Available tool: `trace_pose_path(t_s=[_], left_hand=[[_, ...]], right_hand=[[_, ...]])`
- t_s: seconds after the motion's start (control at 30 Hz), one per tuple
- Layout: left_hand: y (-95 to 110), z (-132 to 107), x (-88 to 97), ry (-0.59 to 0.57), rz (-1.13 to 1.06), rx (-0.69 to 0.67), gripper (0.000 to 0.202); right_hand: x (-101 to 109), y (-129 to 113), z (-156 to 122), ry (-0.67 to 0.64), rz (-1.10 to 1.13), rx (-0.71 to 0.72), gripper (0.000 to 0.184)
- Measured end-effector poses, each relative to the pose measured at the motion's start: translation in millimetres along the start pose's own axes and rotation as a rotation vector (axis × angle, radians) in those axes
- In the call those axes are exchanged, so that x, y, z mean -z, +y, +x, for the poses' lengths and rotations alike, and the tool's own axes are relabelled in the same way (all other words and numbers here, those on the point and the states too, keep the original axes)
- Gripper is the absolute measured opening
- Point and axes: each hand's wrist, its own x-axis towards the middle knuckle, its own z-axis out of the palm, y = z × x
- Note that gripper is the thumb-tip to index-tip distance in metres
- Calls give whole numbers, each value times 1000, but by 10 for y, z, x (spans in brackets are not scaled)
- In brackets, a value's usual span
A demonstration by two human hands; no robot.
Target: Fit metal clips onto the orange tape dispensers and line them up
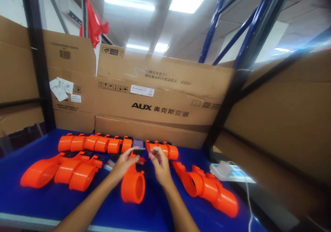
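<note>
My left hand pinches a small dark flat part above an orange plastic housing that lies on the blue table. Just to the right, my right hand has its fingertips pinched together near that same part; what it holds is too small to name. A phone with a purple screen lies just behind the hands.
A row of orange housings lines the back of the table. More lie at the left and the right. Cardboard boxes wall the back and right. A white charger with cable sits at the right edge.
</note>
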Motion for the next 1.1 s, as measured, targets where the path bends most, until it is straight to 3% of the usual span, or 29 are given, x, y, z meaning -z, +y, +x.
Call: trace_pose_path(t_s=[0.1,0.2,0.37,0.5,0.77,0.93,1.1], left_hand=[[-25,-31,-22,-47,-78,53,69],[-6,-104,-59,-169,-148,96,70],[119,-206,-115,-310,-107,99,66],[177,-196,-129,-217,13,-11,51],[152,-164,-85,-146,34,37,48],[158,-121,-24,-63,-213,85,58],[245,-117,47,24,-521,138,65]], right_hand=[[-23,-57,18,-132,244,-105,42],[-39,-101,11,-276,375,-146,47],[-85,-46,-24,-202,352,-178,38],[-157,34,-24,-199,295,-160,32],[-229,103,-2,-174,198,-139,33],[-106,120,28,-52,-81,-122,41],[-44,82,-54,-324,-522,35,7]])
